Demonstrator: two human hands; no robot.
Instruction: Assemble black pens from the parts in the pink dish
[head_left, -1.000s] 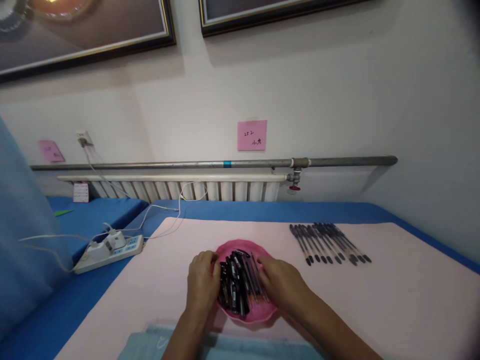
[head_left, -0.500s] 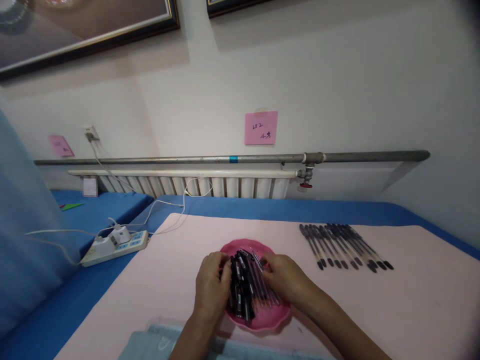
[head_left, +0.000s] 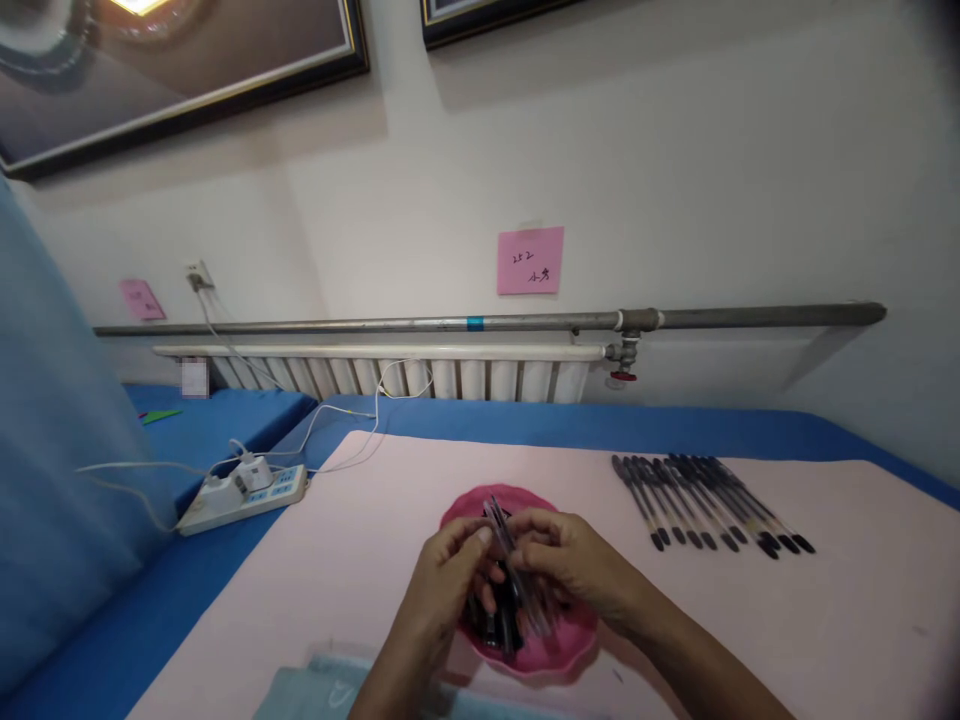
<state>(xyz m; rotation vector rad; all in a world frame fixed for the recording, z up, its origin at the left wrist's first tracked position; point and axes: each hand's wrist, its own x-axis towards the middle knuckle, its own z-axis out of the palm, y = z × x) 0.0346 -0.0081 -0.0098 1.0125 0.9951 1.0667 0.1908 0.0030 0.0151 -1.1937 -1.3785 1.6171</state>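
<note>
A pink dish (head_left: 574,650) with a wavy rim holds black pen parts (head_left: 491,630), partly covered by my hands. Over it, my right hand (head_left: 559,555) is closed around a few clear pen barrels (head_left: 536,605), which are blurred and slanting. My left hand (head_left: 457,565) meets it from the other side, thumb and fingers pinched at the upper end of the barrels. To the right, several assembled pens (head_left: 705,500) with dark caps and grips lie side by side in a slanted row on the pink sheet (head_left: 360,560).
A light blue cloth (head_left: 300,690) lies at the near edge. On the left, a white power strip (head_left: 281,488) with plugs and trailing cables rests on the blue bed cover (head_left: 225,580). A radiator (head_left: 472,380) and a metal pipe (head_left: 375,326) run along the wall behind.
The clear barrels have been lifted from among the black parts in the dish. My left hand has come right from the dish's left side to meet my right hand. The view has shifted slightly.
</note>
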